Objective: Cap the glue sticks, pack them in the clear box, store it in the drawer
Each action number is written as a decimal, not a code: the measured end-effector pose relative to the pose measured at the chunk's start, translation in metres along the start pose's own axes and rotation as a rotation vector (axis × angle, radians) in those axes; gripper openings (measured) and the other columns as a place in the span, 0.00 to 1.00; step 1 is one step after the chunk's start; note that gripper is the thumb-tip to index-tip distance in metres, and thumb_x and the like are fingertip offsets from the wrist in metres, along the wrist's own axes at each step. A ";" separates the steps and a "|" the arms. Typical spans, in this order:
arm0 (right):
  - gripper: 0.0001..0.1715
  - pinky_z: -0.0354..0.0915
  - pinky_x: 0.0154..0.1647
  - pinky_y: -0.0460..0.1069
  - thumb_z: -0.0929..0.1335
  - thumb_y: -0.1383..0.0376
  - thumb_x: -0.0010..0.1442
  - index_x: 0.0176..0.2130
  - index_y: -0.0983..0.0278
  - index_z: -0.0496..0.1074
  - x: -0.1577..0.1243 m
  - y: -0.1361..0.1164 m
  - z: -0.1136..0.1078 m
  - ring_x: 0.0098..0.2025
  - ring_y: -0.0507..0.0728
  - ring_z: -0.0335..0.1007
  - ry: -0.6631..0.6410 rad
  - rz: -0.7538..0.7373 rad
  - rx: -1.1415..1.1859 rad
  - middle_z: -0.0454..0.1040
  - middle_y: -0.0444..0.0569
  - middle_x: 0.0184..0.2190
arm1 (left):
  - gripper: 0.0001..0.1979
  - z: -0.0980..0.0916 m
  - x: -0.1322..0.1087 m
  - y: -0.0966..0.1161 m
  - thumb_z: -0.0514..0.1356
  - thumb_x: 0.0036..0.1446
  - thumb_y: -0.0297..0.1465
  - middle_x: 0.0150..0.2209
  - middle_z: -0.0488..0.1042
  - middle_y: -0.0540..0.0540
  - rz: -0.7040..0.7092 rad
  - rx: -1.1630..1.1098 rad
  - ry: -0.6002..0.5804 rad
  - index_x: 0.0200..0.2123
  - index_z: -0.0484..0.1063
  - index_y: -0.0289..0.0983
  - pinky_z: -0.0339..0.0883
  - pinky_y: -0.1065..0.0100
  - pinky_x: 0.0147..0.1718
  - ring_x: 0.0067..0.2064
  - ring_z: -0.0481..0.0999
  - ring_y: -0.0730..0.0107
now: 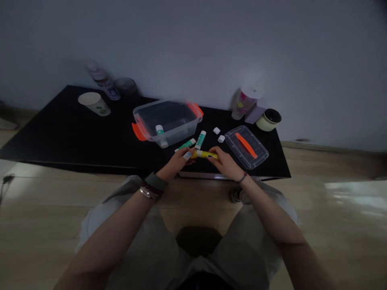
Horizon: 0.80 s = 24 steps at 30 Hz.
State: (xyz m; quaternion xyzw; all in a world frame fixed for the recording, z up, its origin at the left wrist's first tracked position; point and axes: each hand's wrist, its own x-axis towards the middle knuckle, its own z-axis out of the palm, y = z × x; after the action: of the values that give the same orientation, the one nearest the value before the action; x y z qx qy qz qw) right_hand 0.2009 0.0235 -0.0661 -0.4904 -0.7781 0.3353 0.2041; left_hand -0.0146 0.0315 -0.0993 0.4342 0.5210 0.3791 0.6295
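Both hands meet at the table's front edge on a yellow glue stick (207, 154) with a white band, held roughly level. My left hand (180, 159) is closed round its left, yellow end; a pale patch shows on these fingers, too blurred to name. My right hand (223, 162) pinches the other end. Just beyond the fingers lie a green-and-white glue stick (200, 139) and another green glue stick (188, 144), partly covered by my left hand. Two small white caps (217, 130) rest to the right of them. A third green glue stick (161, 136) leans inside the clear plastic box (190, 131).
The box has orange side clips (139, 131). Its clear lid (262, 155) with an orange handle lies at right. Behind stand a patterned cup (244, 102) and a cream pot (266, 123). At left are a paper cup (96, 104), a bottle (104, 82) and a dark jar (126, 88).
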 end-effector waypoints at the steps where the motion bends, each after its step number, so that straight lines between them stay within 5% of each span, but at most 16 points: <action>1: 0.13 0.63 0.43 0.49 0.64 0.62 0.67 0.49 0.66 0.65 0.000 0.001 0.002 0.40 0.55 0.71 -0.019 -0.005 0.002 0.74 0.51 0.42 | 0.29 0.000 0.000 -0.001 0.66 0.47 0.56 0.34 0.73 0.49 0.011 0.008 0.000 0.35 0.71 0.34 0.71 0.69 0.34 0.31 0.74 0.74; 6: 0.16 0.65 0.46 0.50 0.65 0.66 0.66 0.53 0.66 0.64 -0.005 0.003 0.009 0.44 0.56 0.72 -0.151 -0.068 -0.085 0.74 0.53 0.46 | 0.29 -0.004 0.006 -0.009 0.65 0.46 0.57 0.33 0.72 0.47 0.062 0.102 -0.036 0.33 0.72 0.34 0.73 0.64 0.35 0.36 0.74 0.67; 13: 0.18 0.65 0.47 0.51 0.66 0.65 0.67 0.56 0.66 0.67 -0.009 -0.004 0.017 0.50 0.59 0.70 -0.150 -0.100 -0.516 0.73 0.56 0.49 | 0.26 -0.001 -0.004 -0.006 0.63 0.49 0.54 0.30 0.76 0.45 0.112 0.394 -0.152 0.34 0.74 0.35 0.70 0.63 0.35 0.34 0.75 0.63; 20: 0.19 0.61 0.37 0.50 0.63 0.52 0.69 0.49 0.63 0.70 -0.007 -0.018 0.007 0.46 0.60 0.74 -0.199 0.134 -0.664 0.77 0.54 0.44 | 0.25 0.014 -0.026 0.007 0.54 0.60 0.53 0.35 0.76 0.45 0.179 0.336 -0.174 0.41 0.72 0.35 0.70 0.64 0.35 0.33 0.75 0.65; 24: 0.18 0.60 0.35 0.49 0.63 0.52 0.69 0.50 0.62 0.69 -0.007 -0.024 0.005 0.44 0.60 0.76 -0.171 0.202 -0.673 0.78 0.52 0.44 | 0.20 0.014 -0.032 0.011 0.46 0.67 0.46 0.31 0.74 0.47 0.286 0.555 -0.089 0.42 0.69 0.37 0.67 0.65 0.34 0.32 0.74 0.66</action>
State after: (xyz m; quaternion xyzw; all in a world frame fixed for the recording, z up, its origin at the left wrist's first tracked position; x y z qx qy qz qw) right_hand 0.1857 0.0080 -0.0520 -0.5748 -0.8067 0.1186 -0.0687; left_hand -0.0069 0.0034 -0.0771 0.6745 0.5103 0.2878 0.4493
